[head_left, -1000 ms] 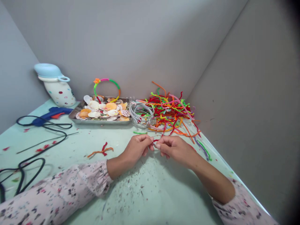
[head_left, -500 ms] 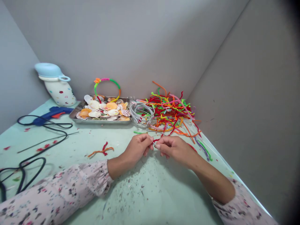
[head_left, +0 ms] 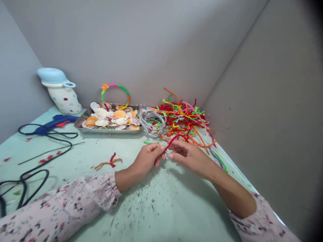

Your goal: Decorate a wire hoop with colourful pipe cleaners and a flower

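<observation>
My left hand point(head_left: 150, 155) is closed in a pinch, with a red pipe cleaner point(head_left: 174, 138) coming out between thumb and forefinger. The strand arcs up and to the right, passing over the forefinger of my right hand point(head_left: 190, 158). That hand has its thumb and forefinger apart, close to the left fingertips, and grips nothing that I can see. A bit of something pale grey shows between the two hands, too small to tell. Left of my hands, a small orange and red pipe cleaner piece point(head_left: 110, 161) lies on the table point(head_left: 161, 208).
Behind my hands stand a metal tray point(head_left: 111, 131) of seashells point(head_left: 119, 114), a coil of grey wire point(head_left: 152, 122) and a heap of pipe cleaners point(head_left: 186, 116). A colourful ring point(head_left: 124, 88) leans at the tray. Leftward are a blue glue gun point(head_left: 50, 125), black cord point(head_left: 25, 176) and bottle point(head_left: 64, 97).
My right hand's fingers have parted from their pinch and shifted slightly right. The red pipe cleaner now rises in an arc over that hand. My left hand has stayed nearly still.
</observation>
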{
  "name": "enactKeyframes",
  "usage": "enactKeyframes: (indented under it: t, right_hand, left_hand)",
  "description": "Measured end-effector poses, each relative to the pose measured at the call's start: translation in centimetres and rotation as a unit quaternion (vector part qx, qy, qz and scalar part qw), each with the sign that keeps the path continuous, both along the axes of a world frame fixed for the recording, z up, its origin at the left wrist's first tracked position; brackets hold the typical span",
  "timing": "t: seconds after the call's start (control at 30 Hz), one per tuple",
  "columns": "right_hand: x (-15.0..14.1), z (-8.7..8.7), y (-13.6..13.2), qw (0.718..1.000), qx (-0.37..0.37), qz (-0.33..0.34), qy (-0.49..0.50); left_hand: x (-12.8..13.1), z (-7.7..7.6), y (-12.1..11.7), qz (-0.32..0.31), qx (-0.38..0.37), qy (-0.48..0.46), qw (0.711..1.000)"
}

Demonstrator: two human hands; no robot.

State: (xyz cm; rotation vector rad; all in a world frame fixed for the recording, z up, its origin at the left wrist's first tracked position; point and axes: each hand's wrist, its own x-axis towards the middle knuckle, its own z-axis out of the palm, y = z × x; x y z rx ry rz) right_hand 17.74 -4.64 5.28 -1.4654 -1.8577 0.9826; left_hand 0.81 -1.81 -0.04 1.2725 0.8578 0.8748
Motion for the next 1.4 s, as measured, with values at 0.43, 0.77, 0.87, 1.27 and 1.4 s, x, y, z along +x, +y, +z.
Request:
enactKeyframes:
  t: [0.43, 0.77, 0.87, 1.27, 1.4]
  right_hand:
    - [0.2, 0.0, 0.3, 0.989, 0.069, -0.121, 0.057]
    - [-0.2, -0.9, 0.4, 0.997, 0.022, -0.053, -0.041]
    - [-0.2, -1.0, 0.4, 0.994, 0.019, -0.077, -0.076]
    - [-0.3, -1.4, 0.2, 0.994, 0.038, -0.091, -0.051]
    - [-0.4, -1.3, 0.1, 0.993, 0.048, -0.092, -0.057]
  left_hand:
    - [0.1, 0.5, -0.4, -0.051, 0.008, -0.024, 0.998]
    - [0.2, 0.5, -0.5, -0.025, 0.02, -0.008, 0.999]
    - [0.2, 0.4, -0.5, -0.03, 0.03, 0.001, 0.999]
    - [0.3, 0.0, -0.5, -0.023, 0.03, 0.013, 0.999]
    - [0.3, 0.2, -0.5, -0.018, 0.03, 0.017, 0.999]
